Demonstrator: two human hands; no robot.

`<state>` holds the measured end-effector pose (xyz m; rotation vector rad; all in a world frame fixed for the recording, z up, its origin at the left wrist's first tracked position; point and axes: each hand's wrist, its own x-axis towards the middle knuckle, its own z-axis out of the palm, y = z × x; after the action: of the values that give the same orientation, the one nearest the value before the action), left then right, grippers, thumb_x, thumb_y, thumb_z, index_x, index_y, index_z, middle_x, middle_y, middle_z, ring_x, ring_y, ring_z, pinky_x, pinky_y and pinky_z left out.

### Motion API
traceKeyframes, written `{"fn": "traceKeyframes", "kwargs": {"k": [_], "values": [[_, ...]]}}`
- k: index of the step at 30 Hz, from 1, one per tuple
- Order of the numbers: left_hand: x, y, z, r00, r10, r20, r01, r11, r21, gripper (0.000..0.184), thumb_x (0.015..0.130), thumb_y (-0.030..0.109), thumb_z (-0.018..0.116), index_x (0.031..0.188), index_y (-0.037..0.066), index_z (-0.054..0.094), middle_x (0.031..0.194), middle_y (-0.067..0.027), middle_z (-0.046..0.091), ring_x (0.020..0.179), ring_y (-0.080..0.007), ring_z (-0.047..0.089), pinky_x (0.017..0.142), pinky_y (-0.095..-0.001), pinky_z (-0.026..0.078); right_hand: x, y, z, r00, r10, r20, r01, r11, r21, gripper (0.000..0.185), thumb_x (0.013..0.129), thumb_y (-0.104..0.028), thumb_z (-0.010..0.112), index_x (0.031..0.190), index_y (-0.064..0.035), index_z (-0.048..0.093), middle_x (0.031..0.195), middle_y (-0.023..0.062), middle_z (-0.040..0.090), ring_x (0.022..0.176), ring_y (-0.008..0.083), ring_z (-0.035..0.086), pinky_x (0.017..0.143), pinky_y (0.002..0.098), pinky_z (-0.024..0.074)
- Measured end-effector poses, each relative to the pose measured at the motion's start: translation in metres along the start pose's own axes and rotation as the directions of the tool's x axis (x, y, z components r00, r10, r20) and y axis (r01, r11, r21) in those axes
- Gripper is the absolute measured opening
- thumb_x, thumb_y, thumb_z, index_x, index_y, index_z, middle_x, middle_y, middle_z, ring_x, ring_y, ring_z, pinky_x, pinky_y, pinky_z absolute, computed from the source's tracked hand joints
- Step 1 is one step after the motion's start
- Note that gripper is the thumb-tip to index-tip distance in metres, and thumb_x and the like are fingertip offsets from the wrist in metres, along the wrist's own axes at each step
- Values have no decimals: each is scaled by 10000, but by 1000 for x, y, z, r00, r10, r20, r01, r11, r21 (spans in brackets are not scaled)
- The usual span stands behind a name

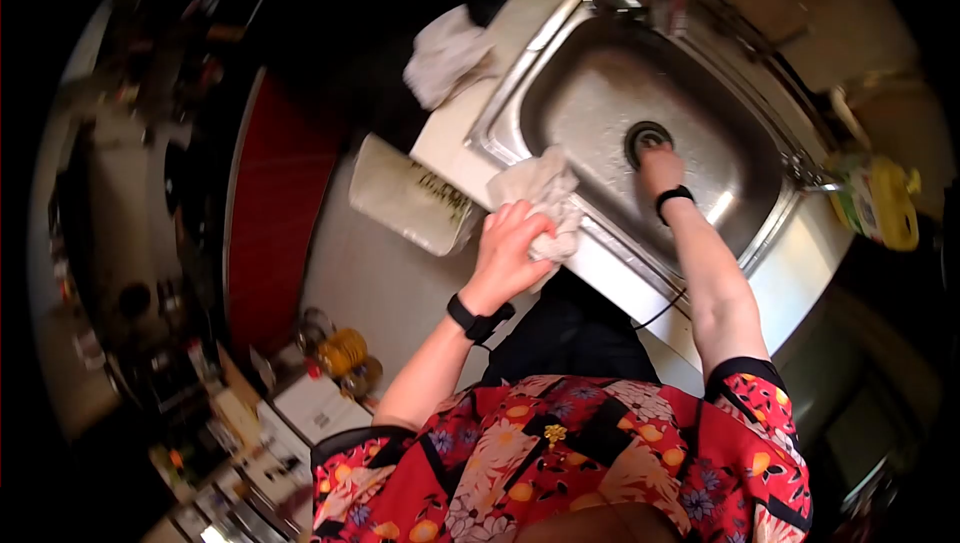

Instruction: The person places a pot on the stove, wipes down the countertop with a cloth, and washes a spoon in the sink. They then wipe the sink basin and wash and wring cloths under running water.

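Cloths (533, 183): two, one in left hand (510, 251).

Left hand (508, 255) on cloth (540, 185), right hand (660, 173) in sink (585, 93).

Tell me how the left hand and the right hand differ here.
The left hand grips a pale, crumpled cloth at the near edge of the sink; the right hand reaches down to the drain inside it. The left wrist wears a bulky black band, the right wrist a slimmer black band. Both hands are bare.
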<state>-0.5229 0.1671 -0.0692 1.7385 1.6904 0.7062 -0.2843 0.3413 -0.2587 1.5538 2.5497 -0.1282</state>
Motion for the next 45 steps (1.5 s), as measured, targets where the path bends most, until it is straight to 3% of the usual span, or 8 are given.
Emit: {"fn": "traceKeyframes", "kwargs": {"k": [13,17,20,27,29,33,43,45], "values": [[-73,6,-18,960,-58,-272,5,982,-190,291,600,79,693,854,108,555,909,-91,484,910,-306,479,766,-374,393,-46,-48,-131,928,-177,-328,279,914,294,97,812,-66,566,905,-70,594,896,132,598,751,348,604,636,430,495],[-103,-20,-40,927,-228,-298,94,910,-405,298,624,67,709,859,58,526,897,-101,492,893,-294,512,799,-320,421,-58,-124,-183,892,-196,-407,436,610,662,159,804,11,587,959,-24,581,851,134,612,739,296,639,634,339,504],[-122,-42,-66,913,-296,-280,122,854,-505,292,623,47,669,870,49,513,881,-81,485,867,-254,525,810,-295,419,-64,-191,-207,979,-118,-168,186,167,968,104,886,-16,560,978,30,578,788,79,629,659,123,621,569,240,474],[-141,-139,-85,896,-431,-109,280,739,-612,494,667,95,611,1147,50,506,1085,-106,562,1018,-210,540,877,-282,424,-30,-312,-139,914,-177,366,-401,-535,743,124,925,-65,520,981,37,566,760,68,608,619,127,590,533,235,472],[-137,-161,-78,907,-420,-25,352,790,-501,627,664,106,623,1271,57,475,1205,-146,560,1086,-227,547,900,-302,432,-13,-329,-77,764,59,643,-619,-217,755,120,921,-48,491,968,49,543,760,81,586,588,167,610,467,265,469],[-124,-198,-75,879,-428,208,476,771,-423,720,634,176,656,1317,67,456,1286,-210,515,1166,-341,513,972,-381,409,-2,-345,-63,733,168,659,-644,-139,752,97,922,-70,490,938,14,536,737,97,598,528,165,593,418,280,454],[-121,-226,-56,866,-453,210,496,728,-474,669,619,203,682,1256,77,523,1174,-245,540,1100,-369,529,948,-377,425,6,-344,-113,830,-69,554,-532,-402,746,115,910,-45,518,898,45,589,696,81,599,536,178,612,418,279,455],[-129,-229,-51,843,-492,216,521,648,-555,640,609,181,691,1227,91,550,1159,-241,543,1078,-351,542,931,-369,438,1,-331,-72,789,246,563,-597,524,608,124,896,-42,522,902,60,591,690,109,632,554,201,658,439,295,508]]}}
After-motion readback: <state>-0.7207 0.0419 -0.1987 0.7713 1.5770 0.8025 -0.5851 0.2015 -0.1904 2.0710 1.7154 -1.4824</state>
